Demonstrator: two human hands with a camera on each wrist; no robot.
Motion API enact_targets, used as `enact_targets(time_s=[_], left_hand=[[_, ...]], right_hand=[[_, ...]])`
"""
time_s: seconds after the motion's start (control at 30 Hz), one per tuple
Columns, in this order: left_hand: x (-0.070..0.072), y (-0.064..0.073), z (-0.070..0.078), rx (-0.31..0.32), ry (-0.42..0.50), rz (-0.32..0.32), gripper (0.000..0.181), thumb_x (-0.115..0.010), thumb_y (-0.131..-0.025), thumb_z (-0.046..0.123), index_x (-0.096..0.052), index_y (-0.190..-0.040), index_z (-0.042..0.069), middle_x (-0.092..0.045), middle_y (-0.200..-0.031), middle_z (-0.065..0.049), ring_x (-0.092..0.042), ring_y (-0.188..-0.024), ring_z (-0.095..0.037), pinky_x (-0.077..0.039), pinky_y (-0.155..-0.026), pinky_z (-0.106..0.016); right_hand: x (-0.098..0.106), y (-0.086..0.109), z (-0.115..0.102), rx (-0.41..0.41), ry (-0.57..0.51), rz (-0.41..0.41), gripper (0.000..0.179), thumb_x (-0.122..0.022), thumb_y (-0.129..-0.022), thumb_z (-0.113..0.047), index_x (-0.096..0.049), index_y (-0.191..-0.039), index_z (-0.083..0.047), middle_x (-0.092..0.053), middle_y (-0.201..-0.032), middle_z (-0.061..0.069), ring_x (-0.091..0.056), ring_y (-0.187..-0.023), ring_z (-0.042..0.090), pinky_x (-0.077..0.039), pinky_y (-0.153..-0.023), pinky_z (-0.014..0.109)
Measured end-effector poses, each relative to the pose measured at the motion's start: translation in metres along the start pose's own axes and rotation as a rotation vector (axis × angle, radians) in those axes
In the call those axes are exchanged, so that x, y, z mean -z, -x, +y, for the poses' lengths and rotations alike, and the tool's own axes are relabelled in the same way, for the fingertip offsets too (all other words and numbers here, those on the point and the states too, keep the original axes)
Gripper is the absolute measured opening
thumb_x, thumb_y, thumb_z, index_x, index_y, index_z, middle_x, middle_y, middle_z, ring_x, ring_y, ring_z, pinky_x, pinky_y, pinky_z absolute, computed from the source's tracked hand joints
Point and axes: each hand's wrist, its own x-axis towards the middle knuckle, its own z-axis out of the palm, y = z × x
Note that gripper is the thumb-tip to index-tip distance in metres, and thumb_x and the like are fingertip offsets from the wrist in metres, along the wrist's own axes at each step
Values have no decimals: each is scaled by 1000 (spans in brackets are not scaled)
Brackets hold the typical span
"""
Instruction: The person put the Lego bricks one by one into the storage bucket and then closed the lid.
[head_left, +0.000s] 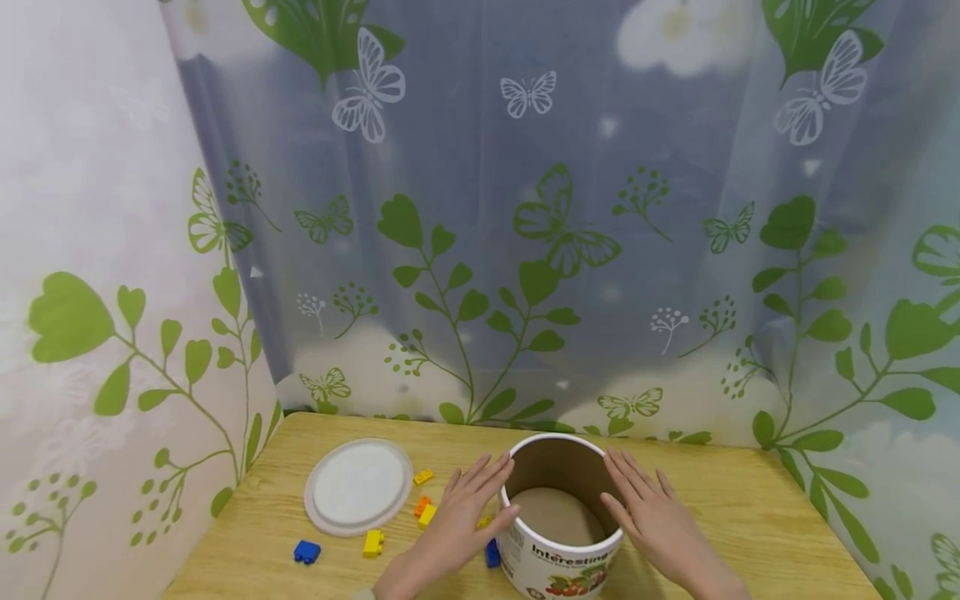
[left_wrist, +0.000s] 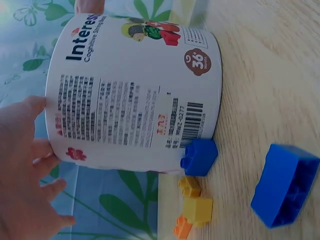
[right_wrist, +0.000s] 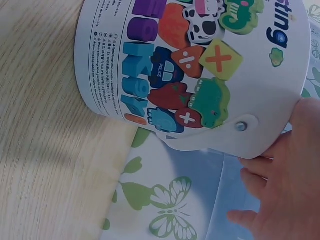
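Observation:
A round white cardboard bucket (head_left: 540,571) stands upright on the table, its brown inside visible from above. My left hand (head_left: 465,512) rests straight fingers and thumb against the left side of the rim. On the opposite side, the right hand (head_left: 660,517) touches the rim with straight fingers. Printed text and a barcode cover the wall facing the left wrist camera. In the right wrist view, a white handle (right_wrist: 200,145) hangs from a rivet below the right hand. Near the bucket's base lies a blue toy brick (left_wrist: 201,157).
A round whitish lid (head_left: 360,483) lies left of the bucket. Around it are a blue brick (head_left: 306,552), a yellow brick (head_left: 373,543) and several other yellow and orange ones. A patterned curtain (head_left: 480,250) hangs behind the wooden table (head_left: 255,517).

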Motion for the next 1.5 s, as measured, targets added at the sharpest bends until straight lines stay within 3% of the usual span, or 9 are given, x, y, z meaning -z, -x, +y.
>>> enact_targets(time_s=[0.13, 0.27, 0.57, 0.8, 0.9, 1.03, 1.17, 1.3, 1.5], left_hand=[[6, 1, -7, -70, -26, 19, 61, -50, -105, 47, -44, -154, 10, -39, -160, -4, -30, -149, -36, -20, -116, -71], [20, 4, -15, -98, 49, 38, 52, -50, -107, 37, -47, -152, 10, -45, -156, -8, -34, -147, -38, -24, -115, -70], [58, 26, -50, 111, 202, 132, 48, -47, -108, 39, -46, -153, 22, -48, -154, -1, -46, -141, -28, -38, -114, -56], [80, 61, -92, 127, 310, 300, 34, -54, -106, 18, -60, -140, 14, -61, -140, -8, -65, -118, -21, -54, -101, -35], [86, 79, -107, 233, 321, 337, 28, -58, -105, 22, -67, -131, 15, -67, -133, -6, -65, -117, -20, -54, -98, -30], [91, 101, -124, 395, 277, 325, 26, -62, -103, 25, -71, -124, 14, -71, -125, -2, -66, -116, -21, -55, -99, -39], [95, 121, -139, 479, 207, 287, 24, -69, -97, 16, -72, -120, 7, -72, -120, -8, -67, -113, -29, -55, -96, -51], [98, 139, -152, 533, 155, 224, 28, -78, -88, 10, -73, -116, 5, -72, -116, -12, -67, -107, -33, -56, -91, -54], [101, 155, -166, 554, 131, 118, 34, -84, -81, 7, -73, -113, 5, -74, -109, -8, -68, -101, -26, -58, -89, -46]], right_hand=[[-1, -1, -1, 5, -4, 9, 58, -49, -107, -38, -41, -155, -6, -38, -160, 11, -36, -147, 33, -25, -117, 66], [-3, -1, -1, -6, -12, -3, 58, -50, -107, -37, -40, -155, -6, -37, -161, 12, -36, -147, 34, -24, -116, 67], [-4, 3, 3, 16, 2, 57, 56, -52, -106, -35, -45, -152, -3, -41, -158, 15, -40, -143, 38, -31, -111, 69], [-4, 5, 6, -8, -26, 35, 56, -51, -107, -34, -43, -153, -4, -39, -159, 15, -38, -145, 38, -28, -112, 71], [-4, 5, 6, -5, -24, 36, 56, -51, -107, -33, -43, -153, -4, -39, -159, 16, -38, -144, 39, -30, -111, 71], [-5, 5, 6, -3, -23, 36, 56, -50, -107, -34, -43, -153, -3, -39, -159, 16, -38, -144, 39, -30, -111, 71], [-6, 4, 6, -5, -24, 33, 56, -50, -107, -34, -42, -154, -5, -39, -159, 15, -38, -144, 39, -30, -111, 71], [-6, 2, 4, -9, -30, 21, 56, -50, -107, -33, -41, -155, -6, -39, -159, 15, -38, -144, 39, -31, -110, 71], [-8, -1, 2, -5, -37, 17, 56, -50, -107, -34, -41, -155, -7, -39, -160, 14, -38, -145, 38, -31, -110, 71]])
